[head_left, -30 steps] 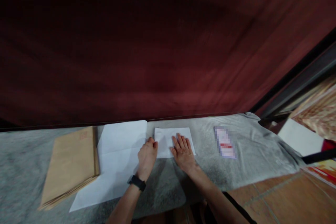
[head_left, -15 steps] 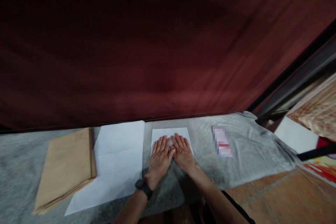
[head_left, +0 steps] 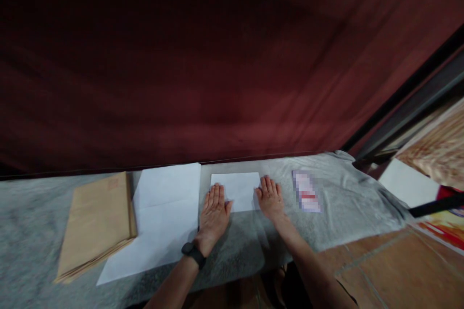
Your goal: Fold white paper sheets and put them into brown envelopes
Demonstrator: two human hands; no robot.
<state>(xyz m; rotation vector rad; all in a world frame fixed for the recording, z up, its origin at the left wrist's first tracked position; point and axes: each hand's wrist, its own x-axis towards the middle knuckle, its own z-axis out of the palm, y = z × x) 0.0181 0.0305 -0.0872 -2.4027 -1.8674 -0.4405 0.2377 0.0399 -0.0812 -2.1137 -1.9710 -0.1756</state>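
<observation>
While facing dark red fabric (head_left: 232,67) across the upper frame, held left hand (head_left: 213,214) and right hand (head_left: 271,200) open and flat on opposite edges of small white paper (head_left: 241,189), lower centre; had brown paper stack (head_left: 97,222) lower left.

From my end I have both forearms reaching forward and angling inward, the left forearm (head_left: 177,277) slanting up to the right and the right forearm (head_left: 304,263) up to the left. My left hand (head_left: 213,215) is palm down and flattened, its four fingers (head_left: 216,196) straight and close together, with the thumb (head_left: 228,207) angled out toward the other side. A gap apart, my right hand (head_left: 270,199) is also palm down, fingers extended forward and slightly fanned, gripping nothing.
</observation>
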